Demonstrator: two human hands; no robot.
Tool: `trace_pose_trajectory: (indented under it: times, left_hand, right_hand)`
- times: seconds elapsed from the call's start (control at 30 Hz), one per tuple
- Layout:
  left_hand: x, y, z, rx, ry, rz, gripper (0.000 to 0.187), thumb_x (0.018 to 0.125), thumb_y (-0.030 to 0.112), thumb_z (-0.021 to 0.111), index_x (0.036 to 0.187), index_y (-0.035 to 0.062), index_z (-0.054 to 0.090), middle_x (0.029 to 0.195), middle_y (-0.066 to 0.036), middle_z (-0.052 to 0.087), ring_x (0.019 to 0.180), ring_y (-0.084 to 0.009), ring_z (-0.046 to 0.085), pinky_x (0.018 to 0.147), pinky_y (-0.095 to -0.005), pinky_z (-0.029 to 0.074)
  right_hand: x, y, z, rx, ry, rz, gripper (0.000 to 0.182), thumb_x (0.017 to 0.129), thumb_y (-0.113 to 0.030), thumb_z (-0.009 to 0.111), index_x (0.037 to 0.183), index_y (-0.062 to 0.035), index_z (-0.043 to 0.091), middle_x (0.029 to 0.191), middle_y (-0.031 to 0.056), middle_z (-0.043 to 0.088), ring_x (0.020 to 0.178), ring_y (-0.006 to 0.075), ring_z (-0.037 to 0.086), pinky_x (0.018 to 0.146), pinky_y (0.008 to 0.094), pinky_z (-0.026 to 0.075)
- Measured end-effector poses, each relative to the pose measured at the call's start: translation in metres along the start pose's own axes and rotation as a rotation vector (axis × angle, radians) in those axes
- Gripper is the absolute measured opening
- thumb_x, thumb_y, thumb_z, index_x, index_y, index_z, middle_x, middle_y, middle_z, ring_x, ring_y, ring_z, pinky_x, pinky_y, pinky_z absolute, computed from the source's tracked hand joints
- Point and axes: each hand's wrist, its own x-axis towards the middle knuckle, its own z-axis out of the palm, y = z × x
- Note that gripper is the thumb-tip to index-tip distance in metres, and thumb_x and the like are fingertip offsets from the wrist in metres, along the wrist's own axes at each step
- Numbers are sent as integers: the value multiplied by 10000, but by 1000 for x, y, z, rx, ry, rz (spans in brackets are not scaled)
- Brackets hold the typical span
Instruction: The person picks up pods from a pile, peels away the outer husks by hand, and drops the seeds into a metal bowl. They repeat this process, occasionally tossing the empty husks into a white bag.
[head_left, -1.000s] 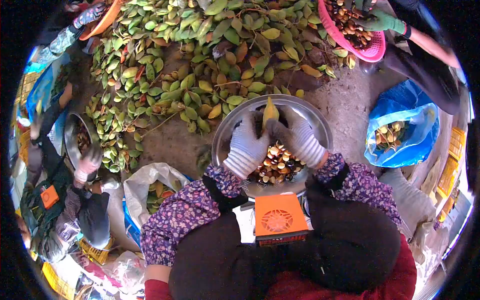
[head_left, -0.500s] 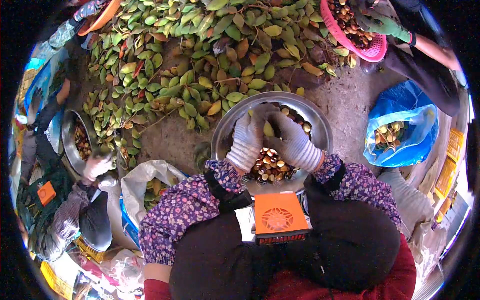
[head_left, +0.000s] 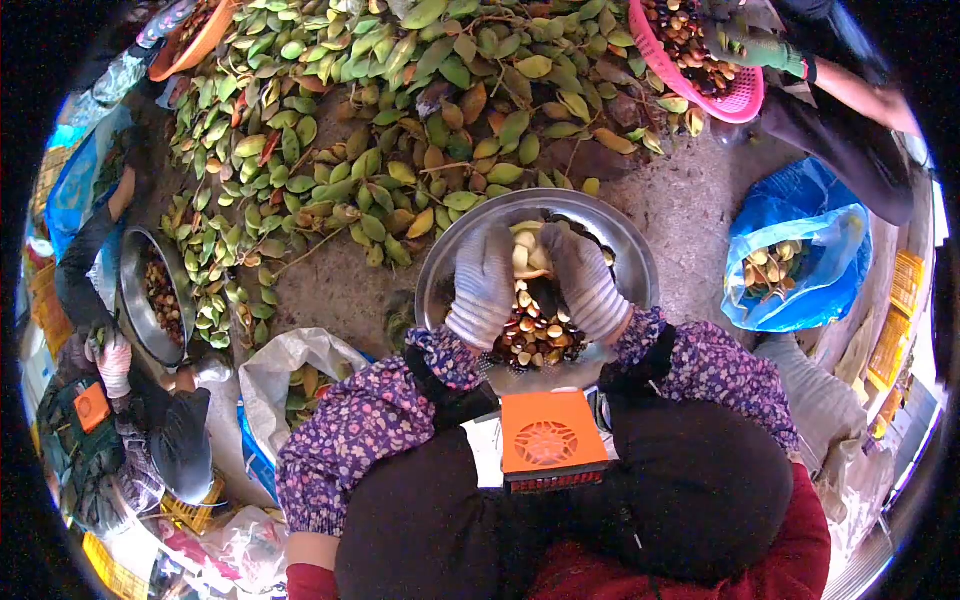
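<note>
Both my hands, in striped grey-white knit gloves, are over a round metal basin [head_left: 437,243]. Between my left hand [head_left: 483,285] and my right hand [head_left: 588,282] is a split seed pod [head_left: 530,250], its pale inside facing up. The fingers of each hand are closed on one side of the pod, though the fingertips are partly hidden. Below the pod, glossy brown-and-cream seeds [head_left: 540,335] lie heaped in the basin.
A wide pile of green pods [head_left: 390,150] covers the ground ahead. A blue bag [head_left: 845,285] with pods stands right, a white sack [head_left: 270,365] left. Co-workers sit at both sides, with a pink basket [head_left: 735,108] and another metal basin [head_left: 135,290]. An orange-topped device [head_left: 548,430] rests at my lap.
My hands have drawn slightly apart, and the pod between them now shows its pale inside. The left co-worker's gloved hand has moved away from their basin toward their body.
</note>
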Motion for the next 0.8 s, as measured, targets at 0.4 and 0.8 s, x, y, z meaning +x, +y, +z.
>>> trace_pose_trajectory:
  times: [0.4, 0.8]
  left_hand:
    - [-5, 20, 5, 435, -101, 538, 337, 775, 77, 552, 1104, 4, 532, 1133, -203, 520, 1060, -396, 488, 922, -413, 402]
    - [-5, 6, 6, 474, -314, 646, 359, 690, 32, 593, 1047, 30, 549, 1101, -138, 558, 1053, -315, 520, 923, -407, 405]
  right_hand:
    - [-3, 17, -10, 212, -254, 52, 282, 921, -135, 415, 1176, -21, 453, 1100, 93, 544, 1024, 206, 524, 938, 308, 407]
    - [-11, 35, -11, -369, 17, -366, 294, 823, -2, 490, 1116, -28, 492, 998, 56, 581, 902, 155, 564, 798, 279, 475]
